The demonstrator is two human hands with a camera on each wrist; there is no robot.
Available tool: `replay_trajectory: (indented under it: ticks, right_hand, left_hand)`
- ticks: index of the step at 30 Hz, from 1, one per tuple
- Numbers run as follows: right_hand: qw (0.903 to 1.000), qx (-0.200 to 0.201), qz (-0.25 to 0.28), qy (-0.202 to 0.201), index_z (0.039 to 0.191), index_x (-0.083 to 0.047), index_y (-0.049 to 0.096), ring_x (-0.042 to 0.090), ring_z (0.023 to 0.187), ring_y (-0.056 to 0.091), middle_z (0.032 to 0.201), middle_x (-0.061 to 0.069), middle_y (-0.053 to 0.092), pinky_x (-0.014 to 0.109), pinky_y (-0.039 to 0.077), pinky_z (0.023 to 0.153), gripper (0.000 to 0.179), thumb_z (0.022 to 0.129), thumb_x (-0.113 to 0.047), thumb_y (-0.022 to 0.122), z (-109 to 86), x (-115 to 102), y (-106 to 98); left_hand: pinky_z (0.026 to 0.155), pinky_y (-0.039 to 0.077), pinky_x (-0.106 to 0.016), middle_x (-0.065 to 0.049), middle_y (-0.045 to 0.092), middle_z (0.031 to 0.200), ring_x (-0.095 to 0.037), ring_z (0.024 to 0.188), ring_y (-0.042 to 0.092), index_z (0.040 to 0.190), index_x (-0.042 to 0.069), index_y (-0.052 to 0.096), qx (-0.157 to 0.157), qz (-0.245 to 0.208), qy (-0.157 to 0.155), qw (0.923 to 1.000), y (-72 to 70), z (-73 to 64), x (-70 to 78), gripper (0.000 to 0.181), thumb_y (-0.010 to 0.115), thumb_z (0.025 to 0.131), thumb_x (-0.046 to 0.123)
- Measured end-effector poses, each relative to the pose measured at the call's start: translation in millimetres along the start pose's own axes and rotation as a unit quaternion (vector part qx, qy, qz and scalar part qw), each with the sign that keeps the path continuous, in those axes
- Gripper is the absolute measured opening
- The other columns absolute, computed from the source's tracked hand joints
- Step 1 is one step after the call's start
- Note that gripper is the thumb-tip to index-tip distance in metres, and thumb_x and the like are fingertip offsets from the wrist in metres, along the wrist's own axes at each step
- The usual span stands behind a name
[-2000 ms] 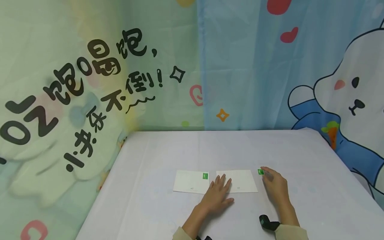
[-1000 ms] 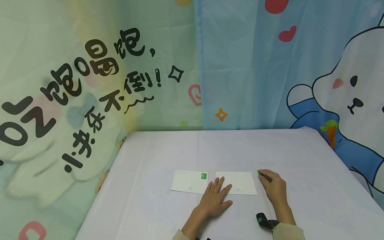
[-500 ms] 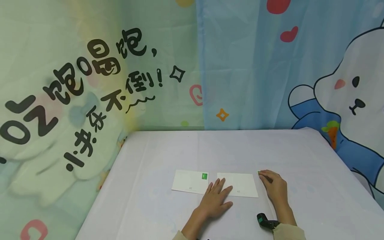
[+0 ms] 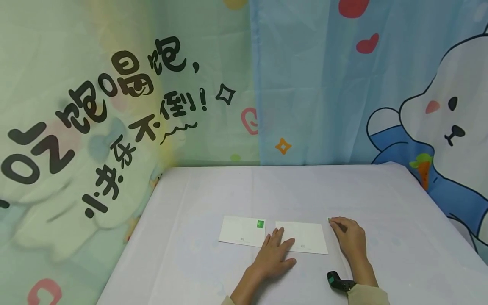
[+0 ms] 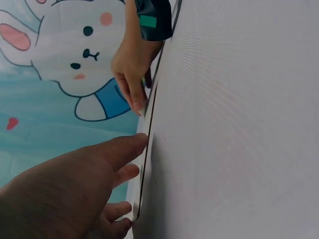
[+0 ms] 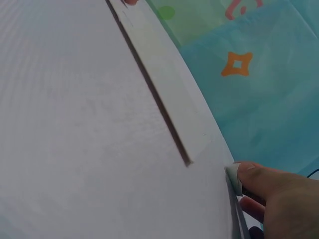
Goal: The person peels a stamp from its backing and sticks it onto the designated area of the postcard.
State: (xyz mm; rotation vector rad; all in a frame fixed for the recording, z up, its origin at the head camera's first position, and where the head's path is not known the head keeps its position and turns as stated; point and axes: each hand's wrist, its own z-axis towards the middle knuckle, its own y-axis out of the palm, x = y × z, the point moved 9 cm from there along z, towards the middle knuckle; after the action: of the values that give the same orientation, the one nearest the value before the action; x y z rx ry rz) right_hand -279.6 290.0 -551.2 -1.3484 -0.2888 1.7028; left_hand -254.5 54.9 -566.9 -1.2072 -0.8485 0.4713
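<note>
White card (image 4: pixel 310 238), pale slip (image 6: pixel 233 179), blue-and-green printed curtain (image 4: pixel 293 84)

From above the bench (image 4: pixel 305 190), the head view looks forward and down, farthest off; wrist views skim it close, tilted, left facing the rabbit (image 5: pixel 70 42), right the star (image 6: pixel 229 64), sharing one card (image 6: pixel 169 94).

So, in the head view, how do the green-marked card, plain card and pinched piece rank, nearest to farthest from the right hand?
1. Pinched piece: held by the right hand.
2. Plain card: left of that hand.
3. Green-marked card: farther left.
</note>
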Motion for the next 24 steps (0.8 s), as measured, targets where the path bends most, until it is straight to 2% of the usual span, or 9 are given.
replay_trajectory:
  ticks: [10, 16, 24]
  right_hand:
    - [0.9995, -0.025, 0.000, 0.020, 0.094, -0.003, 0.070, 0.043, 0.103, 0.054, 0.102, 0.022, 0.065, 0.055, 0.039, 0.087, 0.016, 0.087, -0.017, 0.064, -1.2, -7.5, -2.9]
    - [0.9983, -0.042, 0.016, 0.037, 0.095, -0.004, 0.070, 0.044, 0.105, 0.052, 0.102, 0.023, 0.064, 0.057, 0.038, 0.086, 0.020, 0.088, -0.021, 0.063, -4.7, -11.3, -1.2]
    - [0.9974, -0.048, 0.028, 0.046, 0.097, -0.005, 0.070, 0.042, 0.102, 0.053, 0.100, 0.021, 0.064, 0.056, 0.039, 0.083, 0.017, 0.089, -0.015, 0.061, -9.2, -24.0, -4.6]
  left_hand:
    - [0.105, 0.026, -0.044, -0.015, 0.028, 0.147, -0.033, 0.135, 0.021, 0.132, 0.018, 0.050, 0.032, -0.038, -0.009, 0.9987, -19.9, -1.0, 8.8, 0.049, 0.059, 0.088, 0.038]
    - [0.104, 0.027, -0.044, -0.014, 0.029, 0.147, -0.033, 0.135, 0.022, 0.131, 0.020, 0.052, 0.036, -0.036, -0.011, 0.9986, -19.2, -0.5, 10.0, 0.047, 0.059, 0.088, 0.039]
    - [0.103, 0.029, -0.045, -0.012, 0.034, 0.144, -0.035, 0.133, 0.025, 0.128, 0.021, 0.054, 0.056, -0.046, -0.003, 0.9974, -26.1, -0.4, 14.3, 0.044, 0.060, 0.088, 0.038]
